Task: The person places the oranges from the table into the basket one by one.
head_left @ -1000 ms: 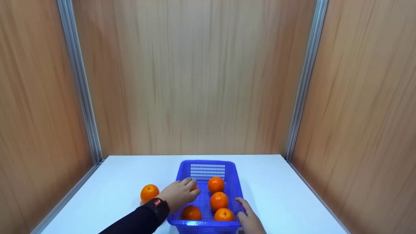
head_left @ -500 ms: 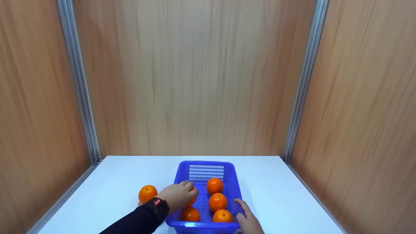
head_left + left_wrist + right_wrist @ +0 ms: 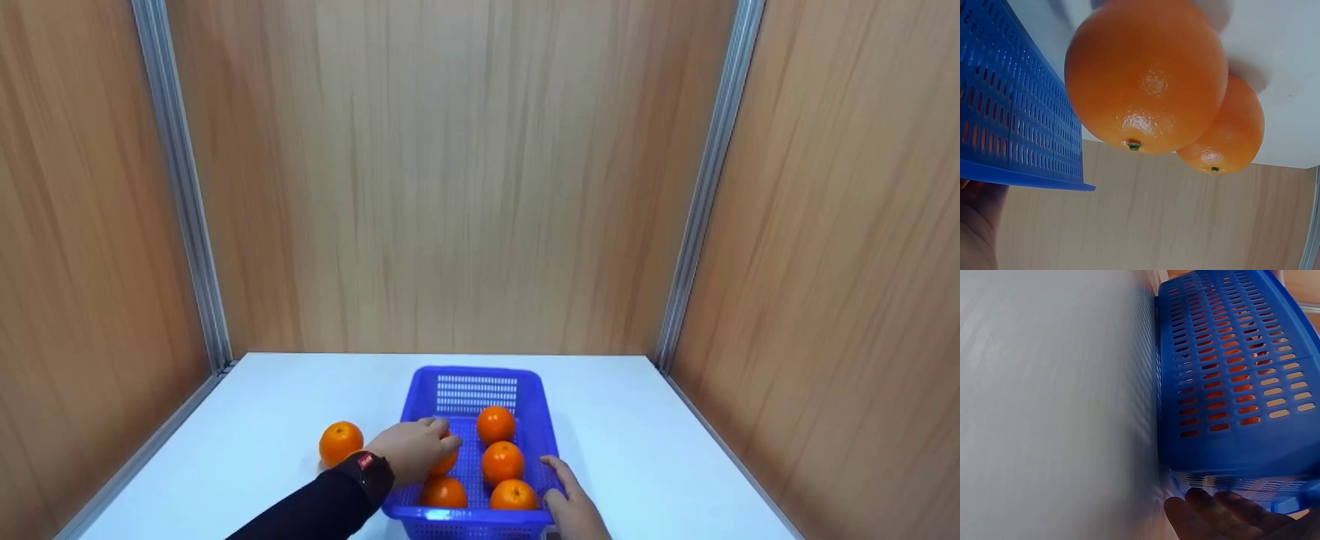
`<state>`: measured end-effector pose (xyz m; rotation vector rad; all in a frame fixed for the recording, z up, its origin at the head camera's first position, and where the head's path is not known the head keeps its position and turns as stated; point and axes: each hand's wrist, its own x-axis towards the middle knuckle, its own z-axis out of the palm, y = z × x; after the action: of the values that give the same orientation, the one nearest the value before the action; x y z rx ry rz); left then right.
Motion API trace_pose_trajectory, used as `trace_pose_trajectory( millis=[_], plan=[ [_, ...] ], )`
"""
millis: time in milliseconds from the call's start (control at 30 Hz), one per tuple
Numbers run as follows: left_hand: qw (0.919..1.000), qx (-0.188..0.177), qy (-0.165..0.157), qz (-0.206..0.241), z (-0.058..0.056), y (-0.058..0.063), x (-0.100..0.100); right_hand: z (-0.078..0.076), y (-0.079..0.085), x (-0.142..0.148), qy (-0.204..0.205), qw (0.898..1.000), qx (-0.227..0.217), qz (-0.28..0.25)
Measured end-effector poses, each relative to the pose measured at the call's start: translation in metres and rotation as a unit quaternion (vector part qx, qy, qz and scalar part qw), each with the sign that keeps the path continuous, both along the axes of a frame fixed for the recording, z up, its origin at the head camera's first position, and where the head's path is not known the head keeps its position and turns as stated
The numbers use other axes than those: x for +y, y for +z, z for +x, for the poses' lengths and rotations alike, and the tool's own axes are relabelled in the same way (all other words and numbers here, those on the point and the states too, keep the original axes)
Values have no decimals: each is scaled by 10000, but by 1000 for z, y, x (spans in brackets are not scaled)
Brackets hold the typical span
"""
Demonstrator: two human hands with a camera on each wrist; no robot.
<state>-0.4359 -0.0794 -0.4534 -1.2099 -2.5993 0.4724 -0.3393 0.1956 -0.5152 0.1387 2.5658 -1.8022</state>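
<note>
In the head view, my left hand (image 3: 416, 450) reaches over the left side of a blue perforated plastic basket (image 3: 532, 394). Its fingers curl round an orange (image 3: 442, 463) inside, largely covered by the hand. My right hand (image 3: 576, 502) holds the basket's near right corner, thumb and index finger over the rim; in the right wrist view its other fingers (image 3: 1213, 514) lie against the outer wall. Several more oranges lie in the basket: three down the right side, such as the middle orange (image 3: 502, 463), and one near-left orange (image 3: 444, 493).
Left of the basket, an orange (image 3: 341, 444) sits on the white table (image 3: 315, 382). The left wrist view shows a large near orange (image 3: 1145, 79) and a second orange (image 3: 1230, 129) beside the basket wall. Wooden panels (image 3: 450, 187) enclose the back and sides.
My left hand and its orange have come slightly nearer along the basket's left side, and more of that orange shows now. The right hand keeps its place at the corner.
</note>
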Motion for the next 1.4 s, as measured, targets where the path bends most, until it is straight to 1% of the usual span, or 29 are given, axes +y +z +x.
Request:
trace_pose_trajectory(
  millis=[167,367,500,733,833,967,1067,1267,1333,1400],
  plan=[
    [9997,-225,133,-24,-3,-1,0,-1,0,1,-13,10000,12,78],
    [9995,-234,172,-91,-3,0,1,0,0,1,8,10000,25,3],
    [9992,-335,222,-15,-2,-1,2,0,-1,2,47,10000,2,-47],
    [9999,-127,48,19,-4,-2,1,-1,-2,4,120,9995,6,-283],
    [9998,-187,-3,31,-6,-1,2,-1,-1,5,126,9992,-94,-380],
    [9992,-391,17,51,-9,0,3,-1,-1,5,141,9988,-64,-461],
    [9976,-671,135,108,-12,0,4,-1,-1,6,179,9988,-32,-465],
    [9915,-1231,374,192,-14,0,5,-3,-3,5,126,9990,-191,-385],
    [9903,-1316,389,193,-14,0,4,-3,-3,4,84,9993,-220,-305],
    [9905,-1312,358,213,-13,0,3,-3,-3,3,83,9993,-211,-292]
  ],
)
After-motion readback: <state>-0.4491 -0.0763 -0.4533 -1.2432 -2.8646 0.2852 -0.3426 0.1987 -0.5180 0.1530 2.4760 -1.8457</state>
